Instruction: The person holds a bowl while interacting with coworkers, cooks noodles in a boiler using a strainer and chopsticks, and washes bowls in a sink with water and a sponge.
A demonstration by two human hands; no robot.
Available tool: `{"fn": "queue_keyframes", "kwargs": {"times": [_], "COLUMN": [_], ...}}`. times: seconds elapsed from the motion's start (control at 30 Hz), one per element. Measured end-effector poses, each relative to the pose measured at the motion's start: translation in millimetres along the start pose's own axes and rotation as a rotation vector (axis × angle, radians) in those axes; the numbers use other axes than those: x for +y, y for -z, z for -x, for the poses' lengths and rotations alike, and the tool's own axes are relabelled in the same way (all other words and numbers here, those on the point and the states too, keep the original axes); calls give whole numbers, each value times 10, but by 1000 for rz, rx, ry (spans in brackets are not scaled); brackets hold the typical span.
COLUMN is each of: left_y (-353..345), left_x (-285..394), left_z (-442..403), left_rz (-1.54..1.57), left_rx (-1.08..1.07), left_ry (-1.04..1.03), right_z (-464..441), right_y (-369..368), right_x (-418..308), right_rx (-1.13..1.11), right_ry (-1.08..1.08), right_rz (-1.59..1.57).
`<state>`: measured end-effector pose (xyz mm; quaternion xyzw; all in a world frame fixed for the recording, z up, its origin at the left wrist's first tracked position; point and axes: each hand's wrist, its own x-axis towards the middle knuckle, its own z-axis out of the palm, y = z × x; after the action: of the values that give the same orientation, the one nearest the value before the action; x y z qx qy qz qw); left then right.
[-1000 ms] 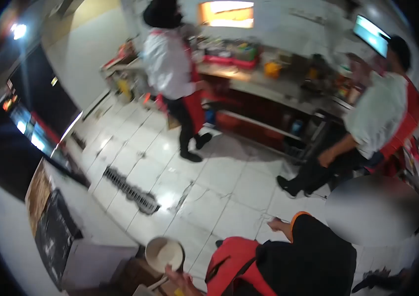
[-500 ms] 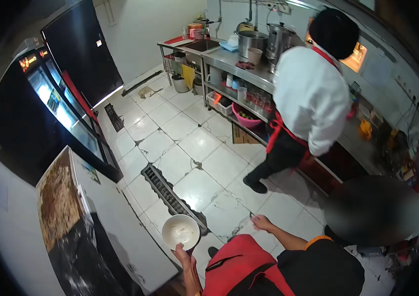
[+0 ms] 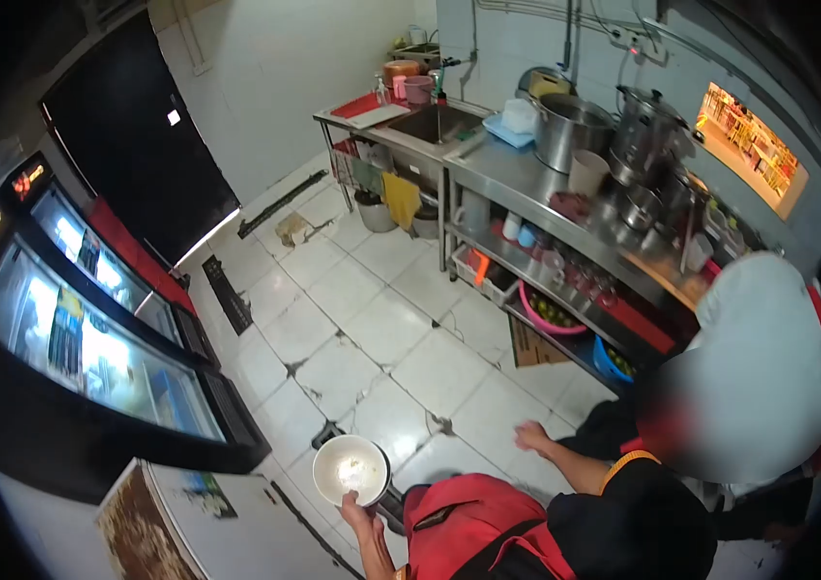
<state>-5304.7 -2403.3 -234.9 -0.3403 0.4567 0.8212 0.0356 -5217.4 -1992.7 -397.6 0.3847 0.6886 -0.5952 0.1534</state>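
Observation:
My left hand (image 3: 358, 512) grips the rim of a white bowl (image 3: 330, 476), thumb over the near edge, fingers underneath mostly hidden. Inside the bowl is some pale residue, too small to make out. My right hand (image 3: 530, 436) hangs in front of me over the tiles, its fingers loosely apart and nothing visible in them. A red apron (image 3: 464, 522) covers my front.
To the right stands a co-worker in a white jacket (image 3: 768, 338), close to my right arm. A steel counter (image 3: 527, 184) carries pots, with a sink (image 3: 435, 124) beyond. Drinks fridges (image 3: 91, 338) and a white chest (image 3: 246, 512) line the left. A floor drain (image 3: 227, 295) lies ahead.
My view has moved forward toward the sink and fridges, with the bowl still in my left hand. The co-worker has shifted from the counter ahead to close on my right.

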Motion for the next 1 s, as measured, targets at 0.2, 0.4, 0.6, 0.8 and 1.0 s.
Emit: {"fn": "queue_keyframes", "kwargs": {"times": [0.2,0.4,0.6,0.8,1.0], "left_y": [-1035,-2710,-4509,-6118,-7110], "left_x": [478,1071,1812,2291,2753], "left_z": [-1664,-3264,-4721,-6027,-6940], "left_rz": [-53,1,-32,25,-21], "left_rx": [2,-111,-143,-209,-161], "left_ry": [-8,36,44,-57,-66], "right_z": [-1771,-2852,-4496,-6395,-7806], "right_y": [-661,-625,-117,300,275], "right_x": [-3614,-5911,-7447,-9050,-9979], "right_rx": [-168,-195,-106,40,196], "right_ry": [291,378,395,515,345], "right_rz": [-421,-595,-802,-832,-954]}}
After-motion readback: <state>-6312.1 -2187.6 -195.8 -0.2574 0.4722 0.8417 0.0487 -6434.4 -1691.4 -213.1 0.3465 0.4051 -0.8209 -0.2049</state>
